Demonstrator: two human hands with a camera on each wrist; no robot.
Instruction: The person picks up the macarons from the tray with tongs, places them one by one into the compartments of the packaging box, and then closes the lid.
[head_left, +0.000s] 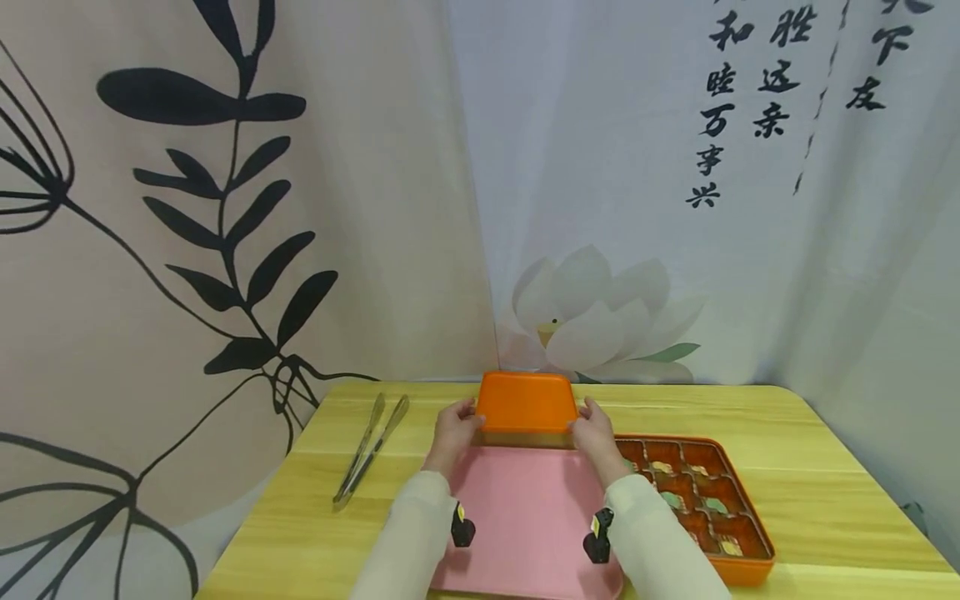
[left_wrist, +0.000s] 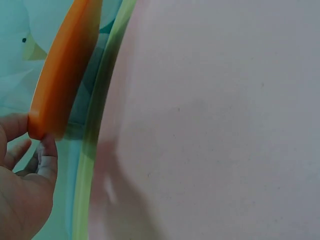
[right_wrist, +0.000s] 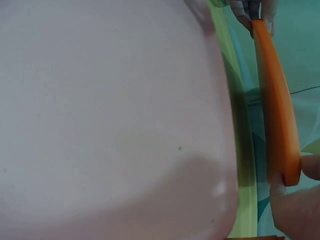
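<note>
Both hands hold a shallow orange rectangular lid (head_left: 527, 402) near the table's far edge. My left hand (head_left: 454, 427) pinches its left end, with thumb and fingers on opposite sides in the left wrist view (left_wrist: 30, 180). At the other end, my right hand (head_left: 595, 432) pinches the lid (right_wrist: 278, 110) in the same way. Just nearer than the lid lies a pink tray (head_left: 527, 517), with both forearms reaching over its sides. Whether the lid touches the table I cannot tell.
To the right of the tray stands an orange compartment box (head_left: 756, 521) with small wrapped pieces in several cells. Metal tongs (head_left: 369, 454) lie on the wooden table (head_left: 300, 533) at the left. A printed curtain (head_left: 405, 208) hangs behind the table.
</note>
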